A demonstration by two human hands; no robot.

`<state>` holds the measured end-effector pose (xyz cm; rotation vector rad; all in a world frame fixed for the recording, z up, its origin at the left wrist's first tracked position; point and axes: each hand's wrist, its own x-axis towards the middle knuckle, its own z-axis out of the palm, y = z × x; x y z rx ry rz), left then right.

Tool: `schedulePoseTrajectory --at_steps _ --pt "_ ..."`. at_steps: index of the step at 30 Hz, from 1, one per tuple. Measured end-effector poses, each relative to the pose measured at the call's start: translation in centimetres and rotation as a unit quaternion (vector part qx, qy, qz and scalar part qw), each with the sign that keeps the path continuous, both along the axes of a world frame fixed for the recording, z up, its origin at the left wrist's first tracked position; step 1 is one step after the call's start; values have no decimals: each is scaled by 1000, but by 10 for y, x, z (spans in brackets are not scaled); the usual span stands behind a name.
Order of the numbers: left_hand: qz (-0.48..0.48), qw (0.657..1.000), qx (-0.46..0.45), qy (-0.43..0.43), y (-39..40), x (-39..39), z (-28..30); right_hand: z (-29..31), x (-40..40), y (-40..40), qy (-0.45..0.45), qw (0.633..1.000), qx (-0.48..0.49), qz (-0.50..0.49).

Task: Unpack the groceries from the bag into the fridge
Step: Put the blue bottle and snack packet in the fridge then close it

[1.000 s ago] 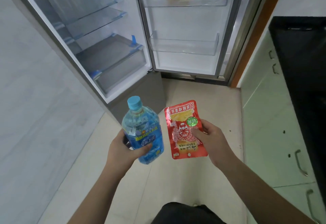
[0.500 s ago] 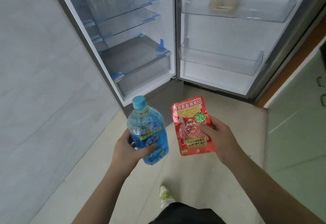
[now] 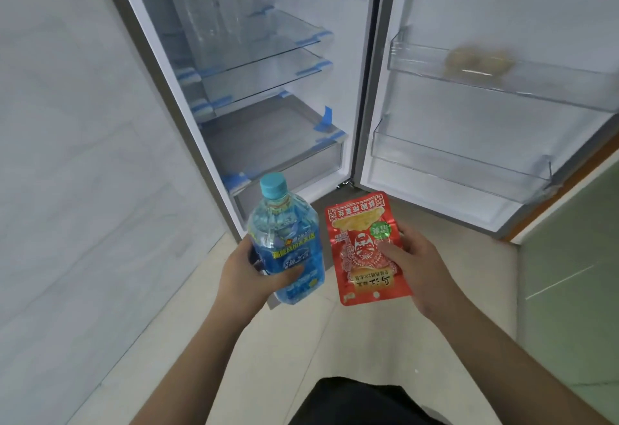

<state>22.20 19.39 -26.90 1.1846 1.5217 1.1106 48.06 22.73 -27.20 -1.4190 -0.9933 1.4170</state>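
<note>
- The left hand (image 3: 249, 272) grips a blue drink bottle (image 3: 284, 240) in front of the open fridge (image 3: 261, 89); the thumb crosses the label, while the other fingers are hidden behind the bottle.
- The right hand (image 3: 413, 269) pinches a red snack pouch (image 3: 365, 250), thumb on its face, fingers out of sight behind it. Its print is too small to read.
- Bottle and pouch are held side by side, apart, above the floor.
- On the upper door shelf (image 3: 502, 79) lies a yellowish item (image 3: 479, 61), blurred behind the clear rail and not identifiable.
- Clear bottles (image 3: 211, 15) stand at the back of the fridge, their tops cut off by the frame edge.
- The bag is not in view.
</note>
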Motion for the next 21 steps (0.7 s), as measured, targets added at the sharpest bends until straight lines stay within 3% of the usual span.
schedulePoseTrajectory --at_steps 21 --pt "109 994 3 26 157 28 13 -8 7 202 36 992 17 117"
